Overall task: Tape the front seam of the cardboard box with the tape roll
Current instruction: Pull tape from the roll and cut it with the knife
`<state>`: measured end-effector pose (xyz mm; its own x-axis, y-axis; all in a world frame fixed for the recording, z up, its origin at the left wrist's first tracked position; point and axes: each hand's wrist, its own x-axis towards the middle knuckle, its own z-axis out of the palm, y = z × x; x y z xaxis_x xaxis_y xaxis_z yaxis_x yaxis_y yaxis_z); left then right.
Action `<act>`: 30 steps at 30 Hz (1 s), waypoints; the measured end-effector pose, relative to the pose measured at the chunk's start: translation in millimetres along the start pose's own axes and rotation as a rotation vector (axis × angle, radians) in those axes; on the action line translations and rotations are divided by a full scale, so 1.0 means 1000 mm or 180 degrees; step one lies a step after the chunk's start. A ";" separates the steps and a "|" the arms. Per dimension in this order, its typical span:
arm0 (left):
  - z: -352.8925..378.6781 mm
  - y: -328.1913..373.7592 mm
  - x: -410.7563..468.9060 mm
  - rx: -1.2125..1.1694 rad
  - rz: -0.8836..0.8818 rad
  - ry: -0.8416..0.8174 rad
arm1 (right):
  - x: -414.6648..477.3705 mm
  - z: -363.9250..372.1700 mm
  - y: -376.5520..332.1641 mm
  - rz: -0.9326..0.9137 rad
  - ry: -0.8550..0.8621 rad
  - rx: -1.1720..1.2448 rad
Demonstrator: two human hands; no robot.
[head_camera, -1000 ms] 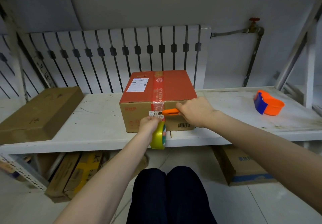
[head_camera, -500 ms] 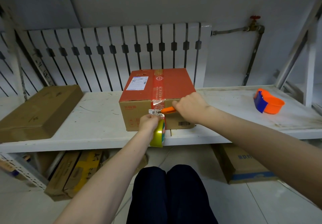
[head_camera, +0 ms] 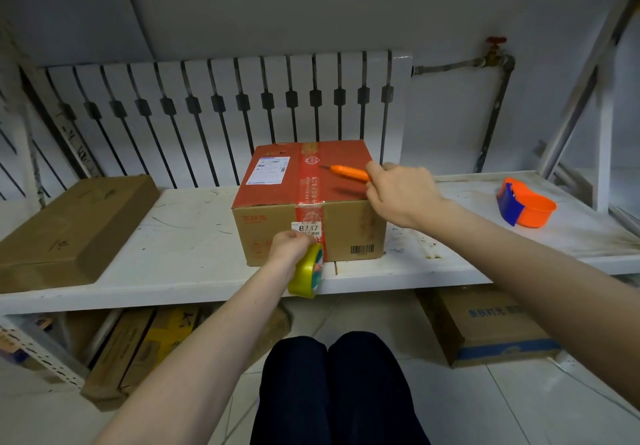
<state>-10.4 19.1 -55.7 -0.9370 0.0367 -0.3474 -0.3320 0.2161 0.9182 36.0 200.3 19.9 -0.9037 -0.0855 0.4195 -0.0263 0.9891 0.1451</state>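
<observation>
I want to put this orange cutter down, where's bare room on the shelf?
Right of the taped box, bare shelf runs to the orange dispenser. A narrower bare patch lies between that box and the flat box on the left. The front edge is crowded.

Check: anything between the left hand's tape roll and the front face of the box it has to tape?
Nothing visible. The left hand holds the tape roll right at the cardboard box front, below the white number label. The right hand holds an orange cutter up over the box top, clear of the front.
</observation>
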 end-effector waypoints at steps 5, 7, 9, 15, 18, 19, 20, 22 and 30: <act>-0.003 -0.003 0.007 0.0201 0.0054 -0.0012 | 0.030 0.032 -0.005 0.0267 -0.0384 -0.0124; -0.004 -0.002 0.009 0.0269 0.0064 -0.0006 | 0.042 0.045 -0.005 0.0277 -0.0554 -0.0144; -0.005 0.000 0.008 0.0300 0.0074 -0.0014 | 0.050 0.054 -0.004 0.0299 -0.0601 0.0005; -0.005 -0.001 0.012 0.0322 0.0088 -0.0065 | 0.042 0.062 -0.028 -0.0748 -0.0152 0.0676; -0.003 -0.006 0.017 0.0260 0.0088 -0.0125 | 0.039 0.069 -0.036 -0.0746 -0.0252 0.0761; -0.003 -0.007 0.018 0.0248 0.0082 -0.0118 | 0.039 0.071 -0.036 -0.0717 -0.0244 0.0739; -0.003 -0.008 0.018 0.0222 0.0074 -0.0102 | 0.039 0.071 -0.037 -0.0713 -0.0247 0.0712; -0.003 -0.009 0.018 0.0172 0.0114 -0.0107 | 0.040 0.069 -0.037 -0.0751 -0.0262 0.0635; -0.017 -0.039 0.008 0.0693 -0.0148 0.0056 | 0.034 0.070 -0.038 -0.0695 -0.0241 0.0737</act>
<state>-6.8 -5.4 -91.6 -0.9236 0.0053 -0.3832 -0.3452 0.4228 0.8379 -24.1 168.0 -34.3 -0.8950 -0.2980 0.3318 -0.3116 0.9501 0.0130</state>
